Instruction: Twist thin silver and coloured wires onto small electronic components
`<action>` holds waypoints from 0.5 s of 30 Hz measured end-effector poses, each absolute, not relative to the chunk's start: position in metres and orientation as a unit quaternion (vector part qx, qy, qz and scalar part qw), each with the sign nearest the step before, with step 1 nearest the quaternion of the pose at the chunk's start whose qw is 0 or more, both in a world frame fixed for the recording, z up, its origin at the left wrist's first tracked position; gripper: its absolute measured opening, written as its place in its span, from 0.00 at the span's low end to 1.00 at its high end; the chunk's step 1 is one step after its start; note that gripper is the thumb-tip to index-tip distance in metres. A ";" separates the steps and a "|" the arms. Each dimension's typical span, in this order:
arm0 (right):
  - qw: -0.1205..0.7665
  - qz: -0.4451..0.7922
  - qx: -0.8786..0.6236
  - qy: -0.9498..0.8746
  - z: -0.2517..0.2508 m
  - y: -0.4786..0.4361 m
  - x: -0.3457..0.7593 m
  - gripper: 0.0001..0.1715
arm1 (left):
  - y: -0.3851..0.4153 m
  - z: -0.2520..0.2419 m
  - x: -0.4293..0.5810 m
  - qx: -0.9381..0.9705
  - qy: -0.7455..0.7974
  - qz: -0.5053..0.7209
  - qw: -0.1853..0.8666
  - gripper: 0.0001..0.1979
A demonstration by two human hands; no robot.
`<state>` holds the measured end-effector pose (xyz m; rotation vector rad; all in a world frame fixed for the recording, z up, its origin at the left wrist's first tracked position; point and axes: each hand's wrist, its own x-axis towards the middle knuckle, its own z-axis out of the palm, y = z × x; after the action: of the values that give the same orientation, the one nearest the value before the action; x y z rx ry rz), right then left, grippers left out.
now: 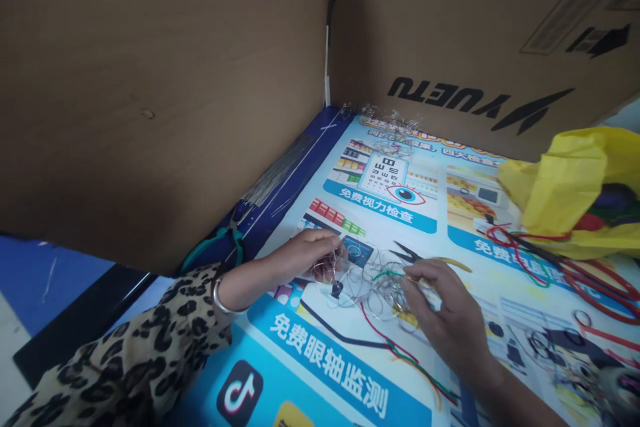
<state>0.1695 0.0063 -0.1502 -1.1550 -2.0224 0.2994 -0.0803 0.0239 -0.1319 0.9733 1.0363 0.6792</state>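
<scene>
Wire (387, 288) lies in thin, silvery, looping tangles; left hand (313, 257) and right hand (447, 307) both pinch it.

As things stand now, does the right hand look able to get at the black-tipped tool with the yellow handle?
Probably yes: the tool lies close beside the right hand, with nothing evident between, though that hand is busy at the tangled wire.

Cardboard panels (165, 80) border a printed poster (425, 217) with a yellow bag (565, 180) on it
</scene>
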 end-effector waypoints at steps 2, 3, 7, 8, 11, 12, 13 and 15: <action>0.388 0.105 -0.453 -0.796 -0.148 0.007 0.169 0.04 | 0.024 -0.131 -0.080 0.440 0.463 0.300 0.708 0.18; 0.390 0.095 -0.452 -0.796 -0.146 0.007 0.169 0.04 | 0.024 -0.131 -0.079 0.440 0.465 0.297 0.709 0.18; 0.394 0.058 -0.445 -0.802 -0.135 0.009 0.166 0.03 | 0.024 -0.128 -0.077 0.440 0.476 0.296 0.702 0.16; 0.388 0.062 -0.445 -0.805 -0.131 0.010 0.164 0.02 | 0.024 -0.127 -0.076 0.442 0.473 0.298 0.702 0.16; 0.368 0.105 -0.437 -0.814 -0.121 0.012 0.160 0.01 | 0.025 -0.128 -0.077 0.453 0.455 0.298 0.707 0.16; 0.362 0.109 -0.437 -0.816 -0.118 0.014 0.160 0.01 | 0.025 -0.128 -0.077 0.455 0.452 0.299 0.707 0.16; 0.352 0.108 -0.438 -0.820 -0.116 0.015 0.159 0.02 | 0.026 -0.129 -0.077 0.456 0.450 0.300 0.707 0.16; 0.329 0.089 -0.424 -0.839 -0.112 0.018 0.158 0.03 | 0.026 -0.131 -0.078 0.459 0.448 0.305 0.704 0.16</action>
<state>0.1583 0.0185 -0.1123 -1.1088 -2.1971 0.2341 -0.0782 0.0263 -0.1313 1.0200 0.9956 0.6778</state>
